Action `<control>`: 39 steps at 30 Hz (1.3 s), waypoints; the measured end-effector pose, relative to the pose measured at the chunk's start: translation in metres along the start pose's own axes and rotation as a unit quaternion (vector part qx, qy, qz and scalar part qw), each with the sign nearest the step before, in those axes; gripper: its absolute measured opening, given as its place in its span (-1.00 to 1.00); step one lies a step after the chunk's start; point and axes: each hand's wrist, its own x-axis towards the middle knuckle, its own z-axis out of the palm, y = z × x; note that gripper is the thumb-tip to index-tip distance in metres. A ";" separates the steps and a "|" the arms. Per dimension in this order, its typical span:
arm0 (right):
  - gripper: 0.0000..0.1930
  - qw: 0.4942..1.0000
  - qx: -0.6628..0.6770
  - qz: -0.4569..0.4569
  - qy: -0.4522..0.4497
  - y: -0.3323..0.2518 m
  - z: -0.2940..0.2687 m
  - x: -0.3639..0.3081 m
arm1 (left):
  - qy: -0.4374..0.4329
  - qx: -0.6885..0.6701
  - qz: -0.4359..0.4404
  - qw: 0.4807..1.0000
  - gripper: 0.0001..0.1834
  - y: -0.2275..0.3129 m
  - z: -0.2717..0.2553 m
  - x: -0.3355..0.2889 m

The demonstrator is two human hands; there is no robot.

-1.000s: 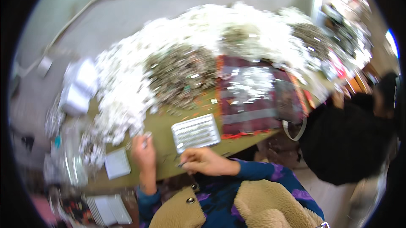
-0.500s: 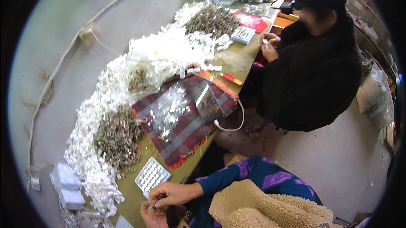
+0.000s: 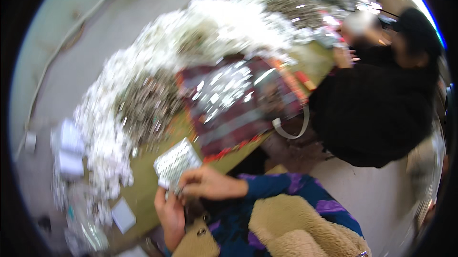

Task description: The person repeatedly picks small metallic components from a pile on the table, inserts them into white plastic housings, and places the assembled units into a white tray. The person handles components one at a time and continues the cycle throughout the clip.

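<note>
My left hand [image 3: 171,214] is raised near the table's front edge, fingers closed together at their tips. Against them my right hand [image 3: 207,183] pinches from the right. Whatever small piece sits between the two hands is blurred and too small to make out. Just beyond the fingertips lies a pale tray [image 3: 177,160] with rows of small shiny pieces, its near corner partly covered by my right hand. Farther back is a heap of small metal-coloured parts [image 3: 150,104].
Many small white pieces [image 3: 102,109] form a long bank along the table's far side. A plaid cloth [image 3: 217,138] carries loose clear pieces. A white card-like sheet [image 3: 124,215] lies at the near left. Another person in dark clothing [image 3: 377,114] is at the right.
The whole view has shifted and blurred. Both hands have risen closer to the tray and stay together. The other person now appears farther right, and a light round shape shows beside that person's head.
</note>
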 end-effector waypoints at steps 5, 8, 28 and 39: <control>-0.89 0.996 -0.030 0.058 0.053 0.011 0.001 0.000 | 0.014 -0.015 0.138 0.990 -0.78 0.005 -0.014 -0.014; -0.87 0.995 -0.034 0.081 0.038 0.015 0.008 0.003 | -0.007 0.016 0.142 0.990 -0.78 0.006 -0.019 -0.019; -0.93 0.973 -0.226 -0.022 0.036 0.020 0.046 0.023 | 0.022 -0.205 0.020 0.978 -0.81 -0.012 -0.042 -0.020; -0.72 0.877 -0.427 -0.209 -0.074 0.015 0.032 0.023 | -0.022 -0.192 -0.023 0.981 -0.77 -0.015 -0.050 -0.010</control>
